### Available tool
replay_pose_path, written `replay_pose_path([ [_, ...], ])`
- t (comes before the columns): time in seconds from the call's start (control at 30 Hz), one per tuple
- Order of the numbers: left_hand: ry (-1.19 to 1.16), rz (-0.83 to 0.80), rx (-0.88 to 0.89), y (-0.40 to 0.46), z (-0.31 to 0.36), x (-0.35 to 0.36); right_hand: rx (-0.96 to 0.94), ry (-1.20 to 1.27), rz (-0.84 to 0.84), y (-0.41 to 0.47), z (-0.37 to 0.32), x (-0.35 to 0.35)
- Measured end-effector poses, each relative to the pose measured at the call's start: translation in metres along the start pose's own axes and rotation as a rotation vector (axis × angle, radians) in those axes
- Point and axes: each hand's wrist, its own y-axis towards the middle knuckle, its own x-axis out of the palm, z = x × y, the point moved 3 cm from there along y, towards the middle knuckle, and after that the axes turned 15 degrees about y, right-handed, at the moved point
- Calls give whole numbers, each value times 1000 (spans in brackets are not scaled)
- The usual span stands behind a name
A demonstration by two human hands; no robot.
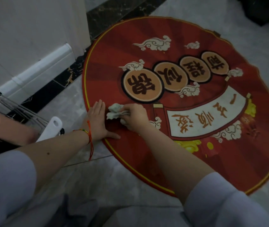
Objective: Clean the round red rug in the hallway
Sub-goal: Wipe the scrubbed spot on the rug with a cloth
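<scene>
I see my left hand (97,119) flat on the red rug (187,145); my right hand (134,117) grips a crumpled cloth (114,112) on it.

The rug (187,112) is laid on the floor (97,174). A cloth (114,111) is held on it between left hand (97,122) and right hand (135,117).

- The right hand (135,117) covers part of the crumpled cloth (114,111) it grips.
- Left of the red rug (187,112), a wire rack (15,108) is cut by the frame edge.
- Beyond the rug, a dark object (264,9) is too dim to identify.
</scene>
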Motion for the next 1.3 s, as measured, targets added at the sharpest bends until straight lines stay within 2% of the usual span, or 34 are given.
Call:
replay_pose_path([
  [0.07, -1, 11, -12, -3, 7, -3, 19, 142, 106, -16, 12, -16],
  [0.13, -16, 24, 14, -8, 22, -3, 37, 146, 142, -30, 23, -32],
  [0.27, -13, 0, 249, -23, 76, -1, 76, 71, 141, -63, 59, -66],
  [0.33, 59, -16, 378, -31, 96, -2, 86, 25, 126, -82, 72, -81],
  [0.43, 184, -73, 477, -32, 112, -7, 82, -82, 79, -108, 82, -95],
  [0.5, 243, -120, 491, -29, 123, -10, 70, -153, 38, -120, 89, -92],
  [0.63, 270, -158, 453, -20, 141, -2, 30, -111, 26, -131, 102, -67],
  [0.7, 256, -170, 441, -19, 143, 8, 37, -195, -7, -135, 110, -47],
  [0.83, 240, -148, 478, -24, 140, 17, -46, -218, 130, -136, 112, -37],
  [0.93, 213, -146, 493, -26, 137, 18, 50, -331, -21, -127, 113, -39],
  [1.0, 187, -141, 506, -25, 135, 21, 45, -302, -63, -132, 112, -33],
  [1.07, 152, -140, 524, -27, 131, 25, -69, -252, 4, -145, 110, -24],
  [1.13, 144, -126, 544, -29, 130, 29, -68, -226, 13, -145, 110, -25],
  [1.3, 137, -101, 588, -30, 126, 32, 81, -324, -178, -133, 106, -21],
])
